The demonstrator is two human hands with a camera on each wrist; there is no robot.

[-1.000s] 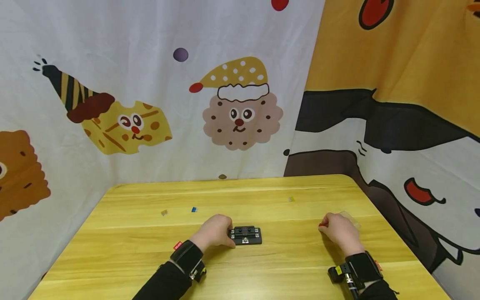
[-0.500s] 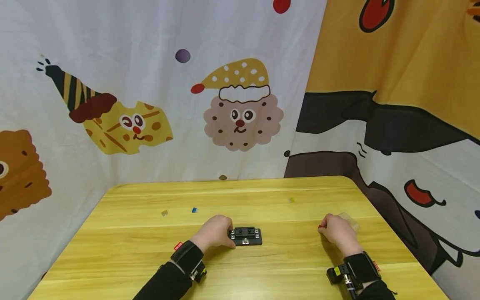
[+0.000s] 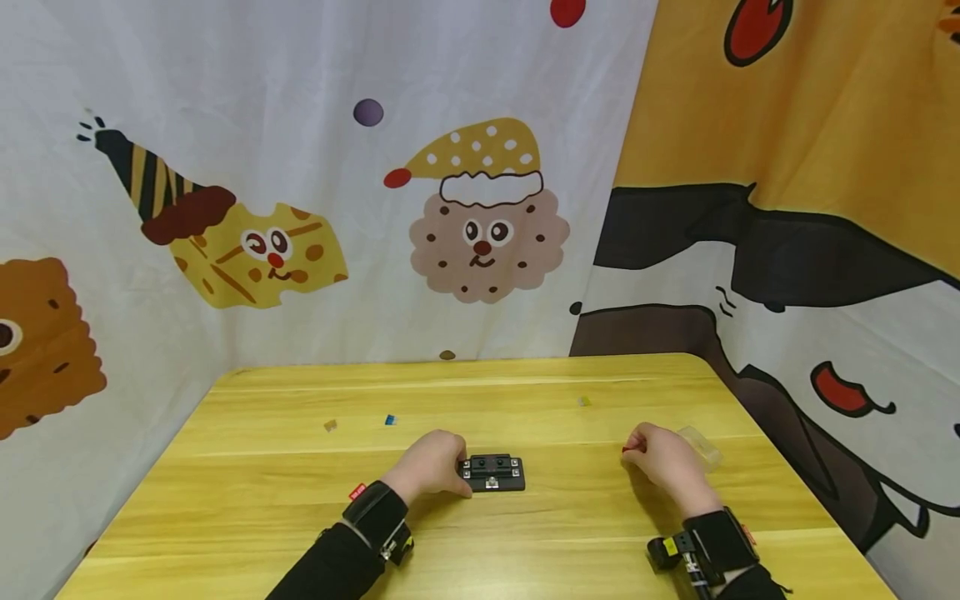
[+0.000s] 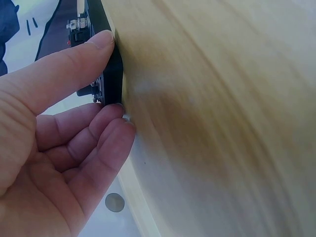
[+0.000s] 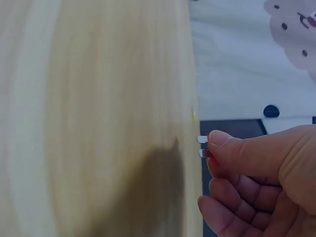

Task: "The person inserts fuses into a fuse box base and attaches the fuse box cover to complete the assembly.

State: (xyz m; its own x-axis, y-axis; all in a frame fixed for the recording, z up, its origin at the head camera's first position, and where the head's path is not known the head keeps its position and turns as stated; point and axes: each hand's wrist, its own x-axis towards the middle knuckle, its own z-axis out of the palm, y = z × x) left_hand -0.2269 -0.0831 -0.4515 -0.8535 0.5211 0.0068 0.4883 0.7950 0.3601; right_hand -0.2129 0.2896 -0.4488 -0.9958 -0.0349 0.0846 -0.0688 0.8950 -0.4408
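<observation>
A black fuse block (image 3: 492,472) with metal terminals lies on the wooden table near the middle of the head view. My left hand (image 3: 431,464) grips its left end, thumb on the near side. In the left wrist view the thumb presses the block's edge (image 4: 114,74), and part of the block is hidden behind the hand. To the right, my right hand (image 3: 666,463) pinches a small red blade fuse (image 5: 209,148) between thumb and finger. Two flat metal prongs stick out past the fingertips. The hand is held above the table, apart from the block.
Farther back on the table (image 3: 300,517) lie a blue blade fuse (image 3: 391,420), a tan one (image 3: 330,426) and a yellowish one (image 3: 584,401). A clear plastic box (image 3: 701,447) sits just behind the right hand. A printed curtain (image 3: 300,125) hangs past the table's far edge.
My right hand has moved left with the red blade fuse, away from the clear box, which shows more now. The left hand and the fuse block have stayed in place.
</observation>
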